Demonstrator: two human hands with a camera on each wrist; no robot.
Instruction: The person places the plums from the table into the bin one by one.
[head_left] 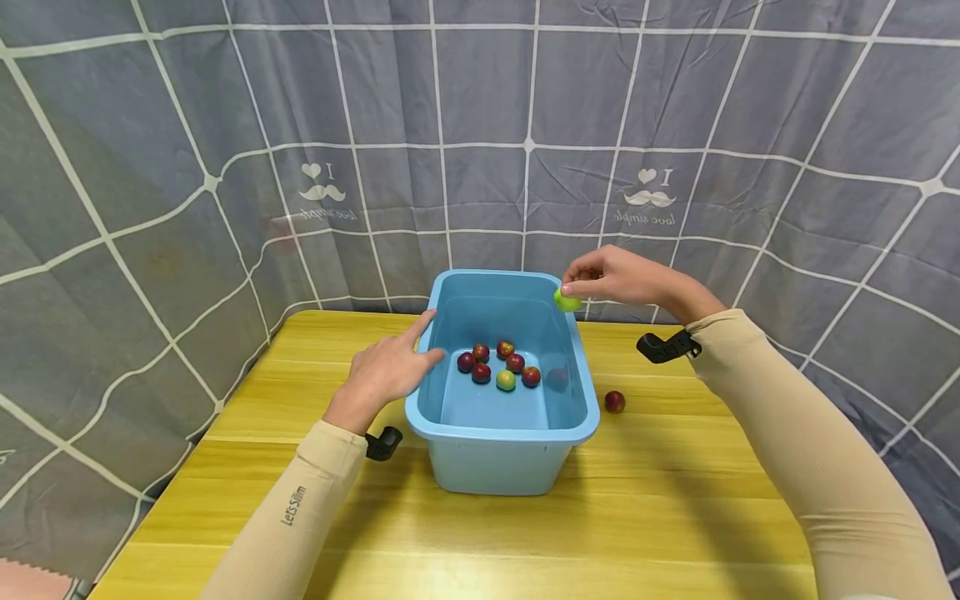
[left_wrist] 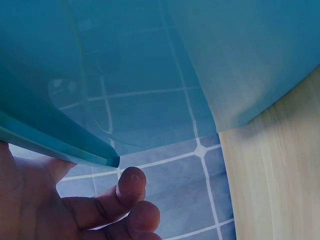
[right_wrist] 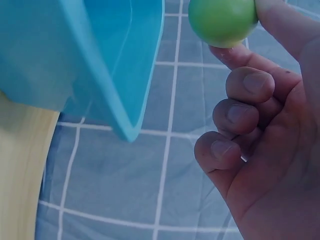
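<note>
A small round green fruit (right_wrist: 222, 20) is pinched between the thumb and index finger of my right hand (head_left: 626, 277), above the far right corner of a blue plastic tub (head_left: 502, 435). In the right wrist view the other fingers are curled and apart from the fruit. My left hand (head_left: 386, 367) rests at the tub's left rim, its index finger stretched along the edge and its thumb over it. Below the rim, the left wrist view shows loosely bent fingers (left_wrist: 132, 185). Inside the tub lie several dark red fruits (head_left: 482, 373) and one yellow-green fruit (head_left: 506, 381).
One dark red fruit (head_left: 615, 402) lies on the wooden table (head_left: 495, 533) to the right of the tub. A grey curtain with white grid lines (head_left: 480, 108) hangs behind the table and at both sides.
</note>
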